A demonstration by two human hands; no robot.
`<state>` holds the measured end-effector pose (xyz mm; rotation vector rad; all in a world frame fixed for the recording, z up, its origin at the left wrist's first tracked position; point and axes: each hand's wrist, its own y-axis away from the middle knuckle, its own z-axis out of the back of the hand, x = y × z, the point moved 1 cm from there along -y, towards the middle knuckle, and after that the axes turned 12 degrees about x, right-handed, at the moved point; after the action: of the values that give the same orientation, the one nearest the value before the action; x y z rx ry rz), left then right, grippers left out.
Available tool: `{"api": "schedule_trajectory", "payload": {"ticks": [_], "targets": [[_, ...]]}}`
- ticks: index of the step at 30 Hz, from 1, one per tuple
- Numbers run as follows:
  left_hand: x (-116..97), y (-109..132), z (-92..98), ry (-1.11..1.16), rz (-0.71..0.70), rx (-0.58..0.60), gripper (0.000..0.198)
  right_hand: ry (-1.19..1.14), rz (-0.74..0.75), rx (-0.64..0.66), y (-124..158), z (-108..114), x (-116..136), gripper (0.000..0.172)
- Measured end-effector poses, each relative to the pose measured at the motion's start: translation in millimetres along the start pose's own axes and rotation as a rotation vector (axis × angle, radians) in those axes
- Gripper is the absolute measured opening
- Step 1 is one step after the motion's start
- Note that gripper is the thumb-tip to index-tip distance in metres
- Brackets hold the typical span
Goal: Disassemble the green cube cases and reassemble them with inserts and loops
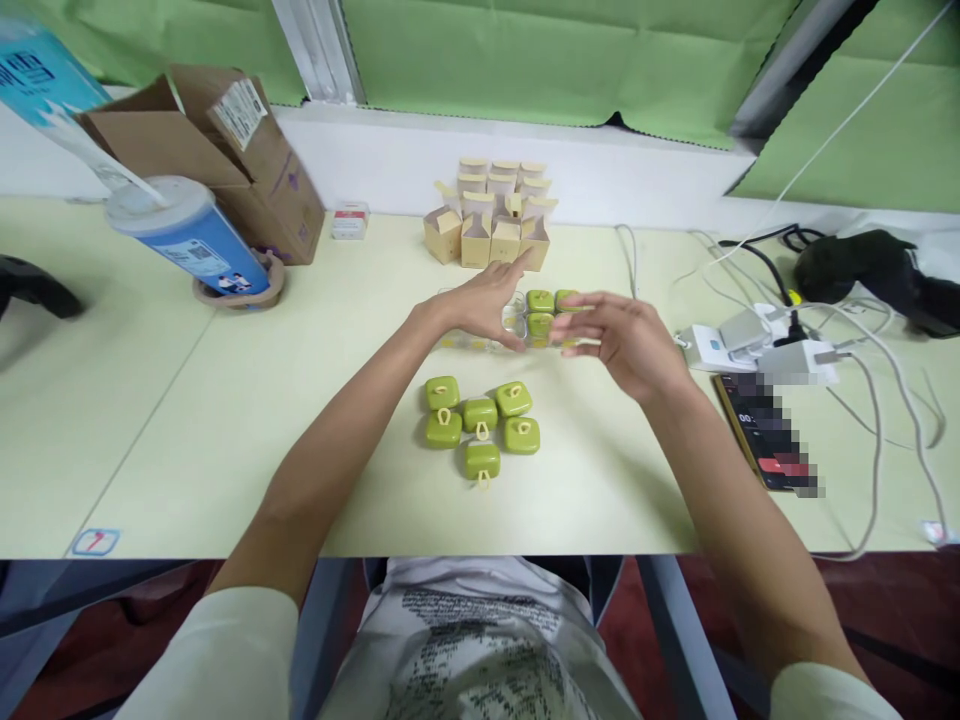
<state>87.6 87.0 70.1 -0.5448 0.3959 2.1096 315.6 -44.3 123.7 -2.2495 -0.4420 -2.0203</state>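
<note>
My left hand (491, 300) reaches over a clear plastic tray (514, 322), thumb apart from the stretched fingers, holding nothing that I can see. To the right, my right hand (630, 340) has its fingers extended and apart at the tray's right end, beside small green cases (540, 301) sitting in it. Both hands partly cover the tray, so its ends are hidden. Nearer to me, several more rounded green cases (480, 414) with pale yellow loops lie loose on the table. Neither hand touches these loose ones.
Behind the tray stand several small open cardboard boxes (491, 240). At left are a large brown carton (285, 200), a blue tub (202, 250) and a small red-and-white box (349, 221). A phone (765, 430), a power strip (709, 348) and loose cables lie at right.
</note>
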Motion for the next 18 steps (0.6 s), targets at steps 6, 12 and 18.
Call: {"api": "schedule_trajectory", "payload": {"ticks": [6, 12, 18], "targets": [[0, -34, -15.3, 0.114, -0.138, -0.027, 0.181, -0.076, -0.043, -0.066, -53, 21, 9, 0.028], [6, -42, -24.1, 0.188, -0.153, -0.092, 0.176, -0.063, -0.191, 0.037, -68, 18, 10, 0.036], [0, -38, -26.0, 0.219, -0.141, -0.115, 0.167, -0.054, -0.199, 0.066, -79, 5, -2, 0.017]]}}
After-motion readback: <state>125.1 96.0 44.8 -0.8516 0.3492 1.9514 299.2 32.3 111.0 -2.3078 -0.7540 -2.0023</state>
